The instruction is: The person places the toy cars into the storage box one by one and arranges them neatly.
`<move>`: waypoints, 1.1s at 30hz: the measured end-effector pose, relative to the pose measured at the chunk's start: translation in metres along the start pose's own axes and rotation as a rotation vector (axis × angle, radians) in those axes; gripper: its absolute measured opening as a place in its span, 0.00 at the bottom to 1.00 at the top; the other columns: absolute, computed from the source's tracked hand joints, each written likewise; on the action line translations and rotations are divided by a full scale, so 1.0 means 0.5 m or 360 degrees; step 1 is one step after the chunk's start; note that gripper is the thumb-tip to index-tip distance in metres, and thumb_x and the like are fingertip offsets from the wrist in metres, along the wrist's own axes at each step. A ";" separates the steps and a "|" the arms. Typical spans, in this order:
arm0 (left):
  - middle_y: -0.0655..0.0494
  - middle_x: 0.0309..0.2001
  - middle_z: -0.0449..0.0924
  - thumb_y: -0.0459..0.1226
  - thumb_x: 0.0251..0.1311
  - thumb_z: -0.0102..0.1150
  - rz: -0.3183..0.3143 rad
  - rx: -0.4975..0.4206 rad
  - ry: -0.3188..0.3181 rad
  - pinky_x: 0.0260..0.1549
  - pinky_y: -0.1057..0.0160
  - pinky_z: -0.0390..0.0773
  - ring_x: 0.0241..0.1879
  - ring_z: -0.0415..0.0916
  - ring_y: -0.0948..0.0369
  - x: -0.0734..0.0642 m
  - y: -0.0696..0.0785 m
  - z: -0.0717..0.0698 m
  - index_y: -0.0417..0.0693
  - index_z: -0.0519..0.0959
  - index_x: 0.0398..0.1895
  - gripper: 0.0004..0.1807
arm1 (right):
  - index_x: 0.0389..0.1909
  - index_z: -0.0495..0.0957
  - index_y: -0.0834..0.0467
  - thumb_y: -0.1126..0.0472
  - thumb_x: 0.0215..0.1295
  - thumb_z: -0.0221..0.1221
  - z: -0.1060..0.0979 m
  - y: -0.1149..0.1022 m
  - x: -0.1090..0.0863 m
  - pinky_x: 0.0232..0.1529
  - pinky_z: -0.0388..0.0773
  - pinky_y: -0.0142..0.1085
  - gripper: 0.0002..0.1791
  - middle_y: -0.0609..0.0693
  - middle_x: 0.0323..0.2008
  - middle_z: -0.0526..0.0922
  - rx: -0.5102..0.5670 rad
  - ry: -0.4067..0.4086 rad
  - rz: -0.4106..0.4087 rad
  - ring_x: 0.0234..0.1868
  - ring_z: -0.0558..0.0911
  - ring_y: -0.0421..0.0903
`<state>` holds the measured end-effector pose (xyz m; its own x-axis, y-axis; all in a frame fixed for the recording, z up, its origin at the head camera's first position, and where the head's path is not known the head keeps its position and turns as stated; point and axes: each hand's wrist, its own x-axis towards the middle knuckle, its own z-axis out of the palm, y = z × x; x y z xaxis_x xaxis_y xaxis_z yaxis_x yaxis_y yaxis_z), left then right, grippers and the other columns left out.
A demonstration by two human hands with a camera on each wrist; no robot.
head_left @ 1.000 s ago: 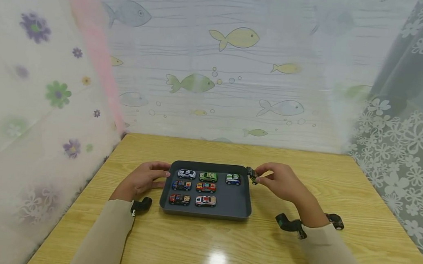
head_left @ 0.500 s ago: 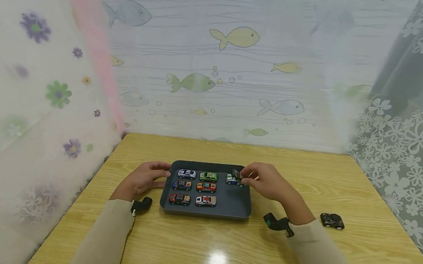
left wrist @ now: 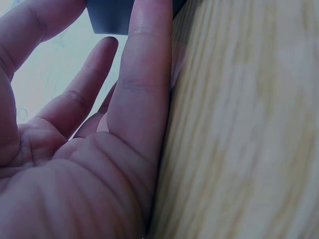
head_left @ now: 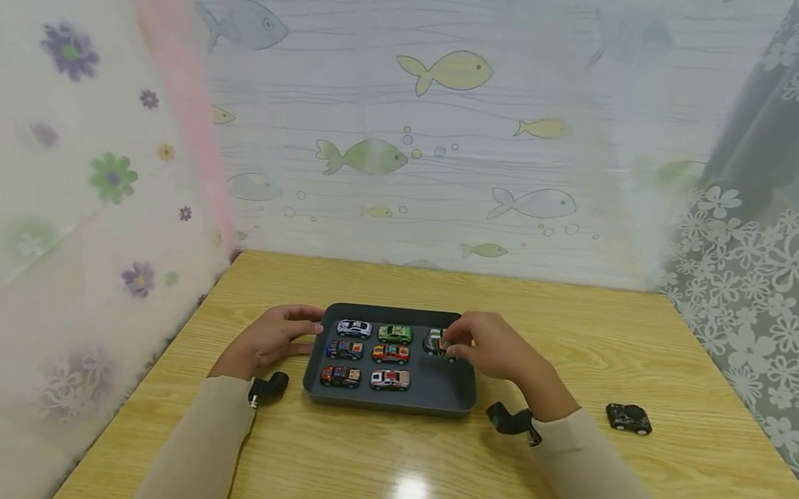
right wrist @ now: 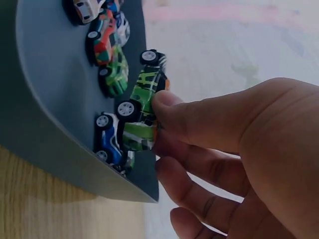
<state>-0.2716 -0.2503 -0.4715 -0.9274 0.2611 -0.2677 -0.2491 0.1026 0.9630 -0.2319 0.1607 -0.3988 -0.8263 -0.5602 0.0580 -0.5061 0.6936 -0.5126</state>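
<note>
A dark grey tray holds several toy cars in rows. My left hand touches its left side, fingers extended; in the left wrist view fingers reach the tray's wall. My right hand pinches a green and black toy car with big wheels between thumb and fingers. This car is tilted, close over a blue, white and green car at the tray's back right. In the head view the pinched car overlaps that one and the fingertips hide part of it.
A black toy car lies on the wooden table to the right of my right forearm. In the tray, a red and yellow car and a white car stand among several others to the left. A fish-print curtain hangs behind.
My right hand has moved left from beside the tray's right rim to over its back right part, carrying the green and black toy car. The left hand stays at the tray's left side.
</note>
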 end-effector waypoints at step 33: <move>0.42 0.70 0.70 0.35 0.68 0.67 -0.0020 -0.0022 0.0005 0.54 0.53 0.87 0.55 0.82 0.55 -0.004 0.006 0.002 0.41 0.70 0.71 0.30 | 0.50 0.88 0.54 0.60 0.74 0.63 -0.001 0.016 -0.008 0.45 0.83 0.41 0.09 0.42 0.44 0.87 0.0002 0.0107 -0.0063 0.44 0.84 0.40</move>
<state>-0.2703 -0.2495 -0.4683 -0.9251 0.2566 -0.2797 -0.2646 0.0924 0.9599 -0.2327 0.1687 -0.4029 -0.8204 -0.5554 0.1357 -0.5385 0.6708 -0.5099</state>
